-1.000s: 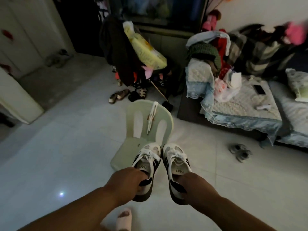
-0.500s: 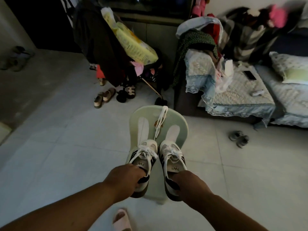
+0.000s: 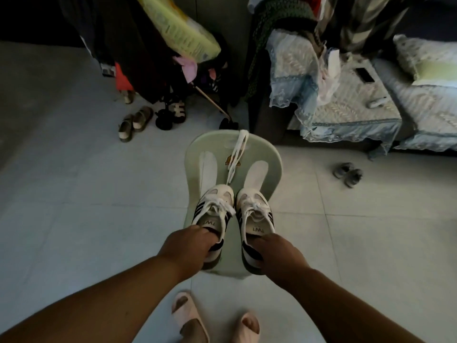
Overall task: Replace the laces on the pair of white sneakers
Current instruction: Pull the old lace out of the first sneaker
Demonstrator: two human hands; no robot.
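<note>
Floor (image 3: pixel 74 219): pale tiles, dimly lit.
Bed (image 3: pixel 346 115): far right, under a blue lace-edged cover.
Chair (image 3: pixel 195 154): pale green plastic, centre, its back facing away from the person.
Left sneaker (image 3: pixel 215 206): white with dark side stripes, laced and tied. It sits over the chair seat with its toe toward the chair back. Whether the sole touches the seat cannot be told.
Right sneaker (image 3: pixel 254 209): the matching shoe, just beside the left one and pointing the same way.
Left hand (image 3: pixel 188 248): fingers curled into the heel opening of the left sneaker, gripping it.
Right hand (image 3: pixel 277 256): grips the heel of the right sneaker in the same way.
Slippers (image 3: pixel 185 310): pink pair on the person's feet, bottom edge.
Sandals (image 3: pixel 134 122): beige pair on the floor, far left of the chair.
Small shoes (image 3: pixel 348 173): grey pair on the floor, right of the chair.
Spare laces (image 3: pixel 237 154): white bundle draped over the top of the chair back, hanging toward the sneakers.
</note>
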